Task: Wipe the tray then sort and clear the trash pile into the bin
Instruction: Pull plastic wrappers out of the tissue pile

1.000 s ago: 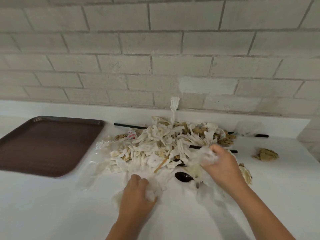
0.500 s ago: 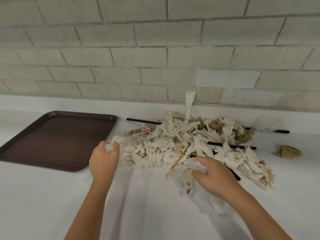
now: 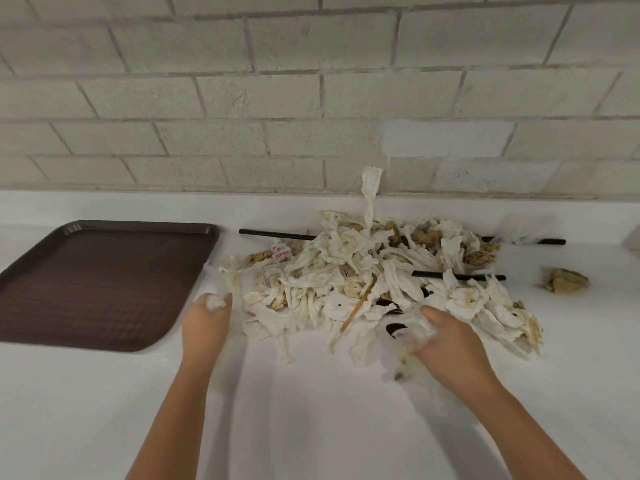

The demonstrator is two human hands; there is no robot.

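Two bare hands work over a white counter [image 3: 311,420] below a brick wall [image 3: 311,98]. Tray [image 3: 97,282]: brown, flat on the counter at left, close to the pile but not touching it. Pile [image 3: 363,271]: twisted white and brown-stained napkins, heaped mid-counter toward the wall, one strip standing upright at the back. Within the pile: far straw [image 3: 273,233], black, lying along the back and jutting out to the left; near straw [image 3: 460,276], black, half buried, tip out to the right; stick [image 3: 358,308], wooden, slanting down toward the near edge; packet [image 3: 281,253], white with red print, at the left rear; dark item [image 3: 394,330], just beside the right thumb, too covered to identify. Ball [image 3: 564,280]: crumpled brown paper, alone on the counter right of the pile and apart from it. Left hand [image 3: 206,323]: fingers curled round a small white wad [image 3: 214,301], between the tray's right rim and the pile's left edge. Right hand [image 3: 450,344]: fingers and thumb closed on crumpled clear film [image 3: 403,358] at the pile's near right edge, the film trailing onto the counter under the hand.
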